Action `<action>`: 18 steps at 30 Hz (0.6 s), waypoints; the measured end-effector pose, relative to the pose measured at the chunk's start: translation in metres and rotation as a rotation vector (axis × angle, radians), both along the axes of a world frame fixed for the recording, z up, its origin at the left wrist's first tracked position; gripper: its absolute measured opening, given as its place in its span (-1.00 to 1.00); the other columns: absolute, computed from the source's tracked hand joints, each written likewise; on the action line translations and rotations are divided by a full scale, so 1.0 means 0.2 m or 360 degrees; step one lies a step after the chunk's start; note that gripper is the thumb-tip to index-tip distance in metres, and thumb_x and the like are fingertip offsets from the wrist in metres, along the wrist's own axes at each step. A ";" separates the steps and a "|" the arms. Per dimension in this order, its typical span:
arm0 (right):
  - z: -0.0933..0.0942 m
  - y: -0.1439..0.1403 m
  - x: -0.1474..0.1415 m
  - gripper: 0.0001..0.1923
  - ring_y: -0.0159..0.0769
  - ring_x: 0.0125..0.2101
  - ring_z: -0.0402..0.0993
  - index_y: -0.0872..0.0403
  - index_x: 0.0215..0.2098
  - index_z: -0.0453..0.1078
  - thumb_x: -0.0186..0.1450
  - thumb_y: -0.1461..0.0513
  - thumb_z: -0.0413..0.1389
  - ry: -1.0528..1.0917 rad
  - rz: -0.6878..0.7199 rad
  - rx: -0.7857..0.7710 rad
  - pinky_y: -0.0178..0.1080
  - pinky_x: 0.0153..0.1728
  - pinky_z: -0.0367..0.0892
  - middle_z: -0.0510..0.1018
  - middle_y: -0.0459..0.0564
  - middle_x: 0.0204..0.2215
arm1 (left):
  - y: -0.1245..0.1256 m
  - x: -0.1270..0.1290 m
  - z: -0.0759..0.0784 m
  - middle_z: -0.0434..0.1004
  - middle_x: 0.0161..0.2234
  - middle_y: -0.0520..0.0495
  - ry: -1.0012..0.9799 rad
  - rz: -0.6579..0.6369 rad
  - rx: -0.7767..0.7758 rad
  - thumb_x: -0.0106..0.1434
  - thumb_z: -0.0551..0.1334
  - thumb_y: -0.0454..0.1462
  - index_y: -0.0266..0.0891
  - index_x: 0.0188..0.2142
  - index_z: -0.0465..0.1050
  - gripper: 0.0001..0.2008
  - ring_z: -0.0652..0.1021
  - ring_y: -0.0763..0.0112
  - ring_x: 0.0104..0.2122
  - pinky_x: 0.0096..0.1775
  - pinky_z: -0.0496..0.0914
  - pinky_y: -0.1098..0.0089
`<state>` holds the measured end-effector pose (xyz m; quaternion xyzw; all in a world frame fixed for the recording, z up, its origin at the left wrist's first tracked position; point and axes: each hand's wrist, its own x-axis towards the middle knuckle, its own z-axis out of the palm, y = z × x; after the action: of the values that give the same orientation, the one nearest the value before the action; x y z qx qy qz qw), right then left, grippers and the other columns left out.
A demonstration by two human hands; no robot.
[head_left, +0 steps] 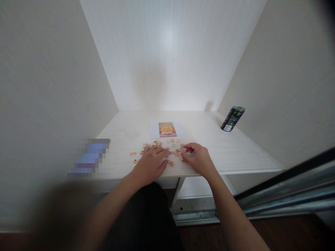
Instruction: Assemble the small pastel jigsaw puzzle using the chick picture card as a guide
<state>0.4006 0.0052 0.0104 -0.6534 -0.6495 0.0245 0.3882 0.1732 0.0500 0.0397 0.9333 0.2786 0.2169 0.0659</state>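
Small jigsaw puzzle pieces (171, 163) in pink, yellow and brown lie scattered on the white shelf top. My left hand (153, 160) rests palm down over part of them, fingers stretched out and thumb apart; whatever lies under the palm is hidden. To its right, my right hand (197, 158) has thumb and fingertips bent together around a small pinkish puzzle piece (183, 150), partly covered by the fingers. Just beyond the pieces lies a picture card (167, 129) showing a yellow figure on a pink background, on top of a white sheet (154, 130).
A black drink can (232, 119) stands at the back right. At the left edge is a pixelated, bluish flat object (90, 157). White panels enclose the shelf top (125, 129) on three sides. An open compartment (195, 188) sits below its front edge.
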 end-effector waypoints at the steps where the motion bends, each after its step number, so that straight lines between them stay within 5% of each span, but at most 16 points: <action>1: 0.00 0.00 0.00 -0.81 -0.27 -0.33 0.45 0.07 -0.24 0.50 0.18 0.21 0.16 -0.0018 -0.0042 0.0019 -0.22 -0.21 0.31 0.57 -0.02 -0.37 | 0.02 0.00 0.01 0.53 0.01 -0.10 -0.0001 0.0029 0.0013 0.33 0.16 -0.28 -0.12 0.02 0.45 -0.72 0.42 0.14 0.04 0.08 0.21 0.06; 7: 0.01 -0.03 0.01 -0.86 -0.16 -0.24 0.42 0.04 -0.30 0.49 0.20 0.22 0.11 -0.0087 -0.0551 -0.0014 -0.12 -0.15 0.20 0.57 0.00 -0.32 | 0.15 -0.02 0.06 0.53 0.04 -0.09 0.0028 0.0102 0.0049 0.33 0.17 -0.25 -0.15 0.01 0.45 -0.73 0.43 0.15 0.01 0.01 0.23 0.10; 18: 0.03 -0.03 -0.01 -0.84 -0.13 -0.19 0.40 -0.02 -0.31 0.54 0.24 0.13 0.14 -0.0171 -0.0341 -0.0322 -0.10 -0.17 0.12 0.54 0.02 -0.28 | 0.23 0.20 0.12 0.57 -0.09 -0.13 0.0323 -0.0185 0.0098 0.34 0.08 -0.31 -0.17 -0.17 0.57 -0.73 0.48 0.15 -0.05 -0.05 0.27 0.12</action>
<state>0.3984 -0.0012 0.0174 -0.7550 -0.5901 0.0134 0.2855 0.2139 0.0953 0.0633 0.9666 0.2224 0.1257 0.0212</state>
